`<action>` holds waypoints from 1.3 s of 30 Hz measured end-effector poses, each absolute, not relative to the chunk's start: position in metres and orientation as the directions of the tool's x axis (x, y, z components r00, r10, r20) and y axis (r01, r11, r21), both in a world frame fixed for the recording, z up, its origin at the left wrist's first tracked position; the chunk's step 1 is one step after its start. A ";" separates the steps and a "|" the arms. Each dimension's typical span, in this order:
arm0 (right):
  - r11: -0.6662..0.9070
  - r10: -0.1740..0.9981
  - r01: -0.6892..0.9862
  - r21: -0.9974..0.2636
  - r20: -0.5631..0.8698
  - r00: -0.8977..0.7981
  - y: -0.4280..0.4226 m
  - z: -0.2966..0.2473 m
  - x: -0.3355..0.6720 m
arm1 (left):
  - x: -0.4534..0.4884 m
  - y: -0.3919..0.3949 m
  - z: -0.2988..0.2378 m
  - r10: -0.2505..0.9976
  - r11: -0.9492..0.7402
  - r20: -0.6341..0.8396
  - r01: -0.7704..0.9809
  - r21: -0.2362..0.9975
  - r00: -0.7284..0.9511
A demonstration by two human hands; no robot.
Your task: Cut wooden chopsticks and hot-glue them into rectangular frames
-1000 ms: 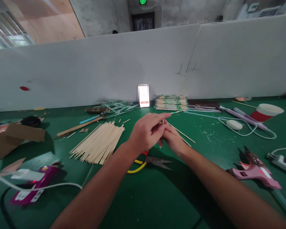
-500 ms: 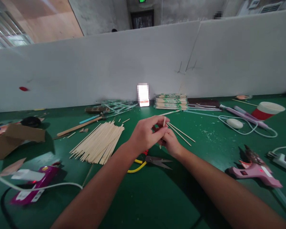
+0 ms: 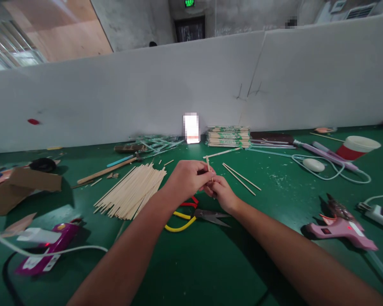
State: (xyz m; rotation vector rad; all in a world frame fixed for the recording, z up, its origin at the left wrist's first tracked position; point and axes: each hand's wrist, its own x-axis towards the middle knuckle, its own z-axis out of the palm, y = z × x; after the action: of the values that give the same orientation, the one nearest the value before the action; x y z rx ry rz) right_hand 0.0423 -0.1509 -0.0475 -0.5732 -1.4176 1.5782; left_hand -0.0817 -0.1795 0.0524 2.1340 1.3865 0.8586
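My left hand (image 3: 189, 179) pinches a thin wooden stick (image 3: 207, 162), which stands nearly upright over the table. Fingers closed, my right hand (image 3: 222, 192) meets it and grips the stick's lower part, mostly hidden by the fingers. Just below the hands lie scissors (image 3: 209, 216) with red and yellow handles, blades pointing right. To the left spreads a pile of pale wooden sticks (image 3: 130, 191). Two loose sticks (image 3: 242, 179) rest on the table right of my hands.
A purple glue gun (image 3: 51, 250) lies at left, a pink glue gun (image 3: 343, 233) at right. Wrapped stick bundles (image 3: 229, 137) and a lit phone (image 3: 191, 126) stand at the back by a white partition (image 3: 130, 93). A paper cup (image 3: 357, 148) and cardboard (image 3: 32, 180) flank the green table.
Both hands have moved slightly left and a little lower, with the stick between them. More of the scissors' red handle and the two loose sticks shows.
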 end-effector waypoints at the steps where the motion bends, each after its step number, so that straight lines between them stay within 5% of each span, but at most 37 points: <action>1: 0.073 0.850 -0.318 -0.945 0.225 -0.476 -0.151 -0.048 0.042 | -0.081 -0.180 0.053 0.924 -0.383 0.255 0.655 0.652 0.286; 9: 0.031 0.853 -0.305 -0.952 0.185 -0.489 -0.148 -0.050 0.043 | -0.068 -0.182 0.052 0.913 -0.377 0.345 0.769 0.516 0.216; 25: 0.191 0.915 -0.082 -0.978 0.207 -0.347 -0.145 -0.056 0.041 | -0.057 -0.183 0.040 0.904 -0.314 0.420 0.796 0.518 0.082; 28: 0.299 0.904 0.157 -0.941 0.226 -0.364 -0.141 -0.048 0.047 | -0.056 -0.185 0.041 0.865 -0.387 0.484 0.793 0.470 0.136; 32: 0.426 0.886 0.666 -0.612 0.134 -0.444 -0.138 -0.033 0.061 | -0.057 -0.185 0.040 0.838 -0.445 0.509 0.786 0.429 0.197; 36: 0.455 0.869 0.724 -0.519 0.080 -0.488 -0.137 -0.026 0.069 | -0.061 -0.180 0.038 0.864 -0.391 0.476 0.815 0.429 0.164; 39: 0.498 0.802 0.635 -0.590 0.035 -0.597 -0.136 -0.023 0.071 | -0.065 -0.178 0.040 0.884 -0.335 0.447 0.851 0.404 0.136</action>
State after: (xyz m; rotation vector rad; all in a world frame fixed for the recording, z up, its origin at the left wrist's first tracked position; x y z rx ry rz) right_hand 0.0715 -0.1362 -0.0232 -1.2091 -2.4410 0.7741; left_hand -0.0649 -0.1780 0.0398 2.3284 1.7799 0.9782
